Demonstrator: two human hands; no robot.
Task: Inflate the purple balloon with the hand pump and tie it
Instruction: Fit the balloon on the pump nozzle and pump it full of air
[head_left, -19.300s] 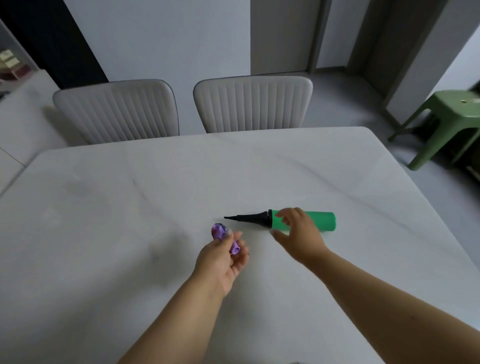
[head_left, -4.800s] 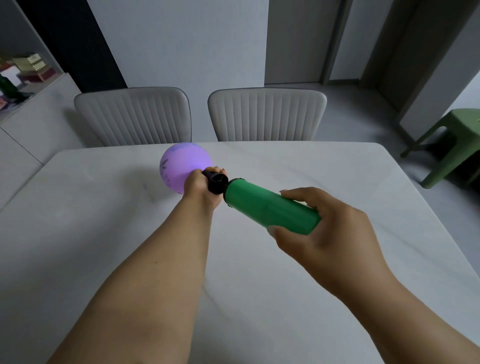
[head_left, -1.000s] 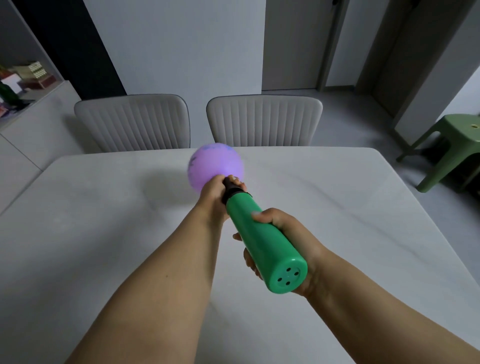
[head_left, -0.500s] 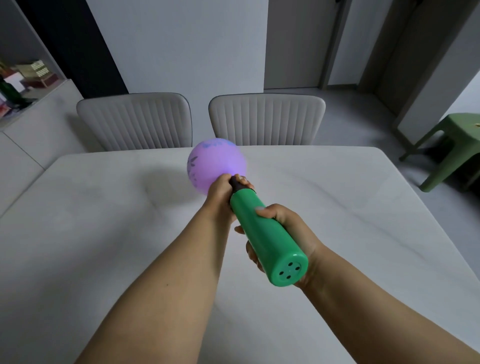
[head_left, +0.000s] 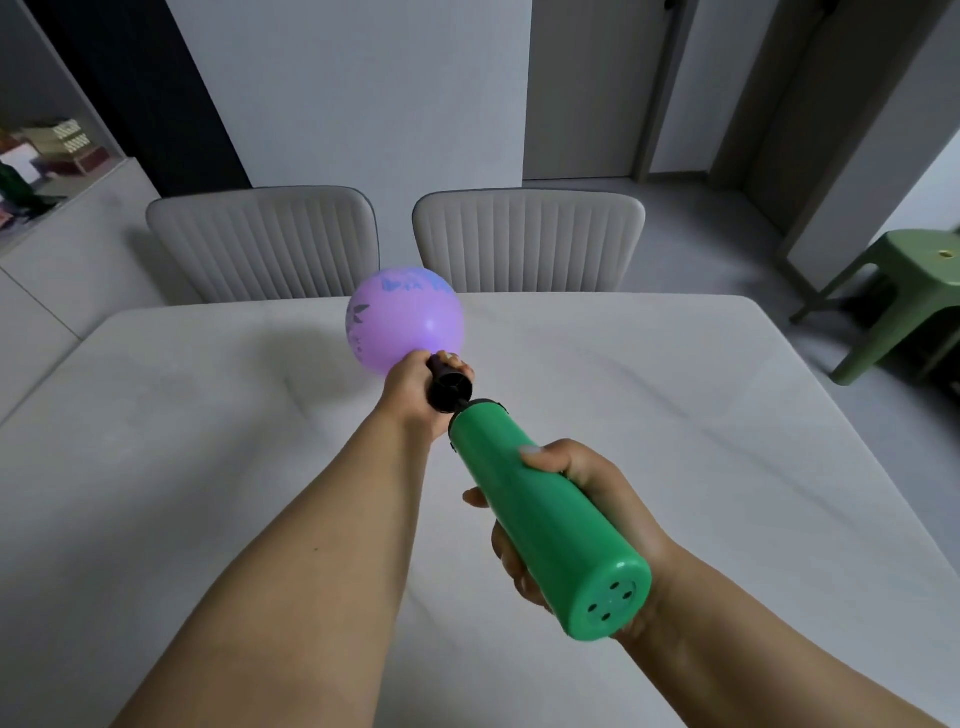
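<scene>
The purple balloon (head_left: 405, 322), round and printed with darker patterns, floats above the white table (head_left: 675, 415), its neck stretched over the pump's black nozzle (head_left: 449, 389). My left hand (head_left: 415, 395) is closed around the balloon neck and the nozzle, which hides the neck. The green hand pump (head_left: 545, 519) slants toward me, its vented end cap nearest the camera. My right hand (head_left: 582, 525) wraps the green barrel from underneath, thumb on top. A short black rod shows between barrel and nozzle.
Two grey ribbed chairs (head_left: 265, 244) (head_left: 530, 239) stand at the table's far edge. A green stool (head_left: 904, 296) sits on the floor to the right. A low cabinet with boxes (head_left: 52, 156) is at the left.
The green barrel has slid back toward me, baring a bit of black rod at the nozzle. The balloon looks slightly larger than a second ago. Both hands keep their hold.
</scene>
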